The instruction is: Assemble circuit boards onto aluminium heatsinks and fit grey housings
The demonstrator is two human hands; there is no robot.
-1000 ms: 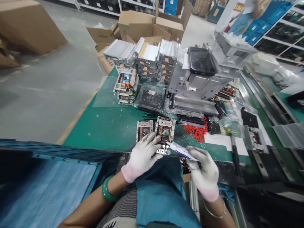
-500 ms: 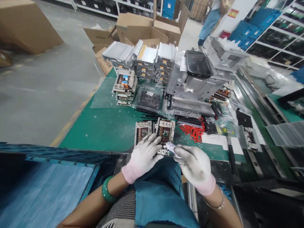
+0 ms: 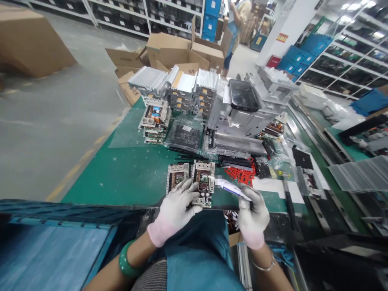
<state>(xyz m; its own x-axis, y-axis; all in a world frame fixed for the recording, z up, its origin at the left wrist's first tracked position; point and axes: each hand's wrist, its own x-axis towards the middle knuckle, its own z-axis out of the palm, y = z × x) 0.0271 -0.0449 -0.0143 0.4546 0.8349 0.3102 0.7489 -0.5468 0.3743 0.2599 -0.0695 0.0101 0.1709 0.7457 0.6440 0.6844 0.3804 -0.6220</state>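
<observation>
Two circuit boards lie side by side at the front edge of the green table: the left board [image 3: 176, 174] and the right board [image 3: 203, 177]. My left hand [image 3: 178, 208], in a white glove, rests with spread fingers over the lower parts of both boards. My right hand [image 3: 254, 212], gloved too, is closed around the lower end of a white and blue tube [image 3: 230, 187]. The tube slants up and left, its tip close to the right edge of the right board. Whether the tip touches the board cannot be made out.
Behind the boards are a bagged black stack [image 3: 185, 135], a stack of boards [image 3: 155, 121], heatsinks [image 3: 182, 81] and a phone [image 3: 244, 95] on metal housings. Red frames [image 3: 241, 176] and a black-handled tool [image 3: 289, 202] lie to the right. A person [image 3: 235, 32] stands beyond the cartons.
My right hand has moved right, away from the boards, and more of the tube shows. My left hand stays on the boards. The view has shifted, and the person in the background has moved left.
</observation>
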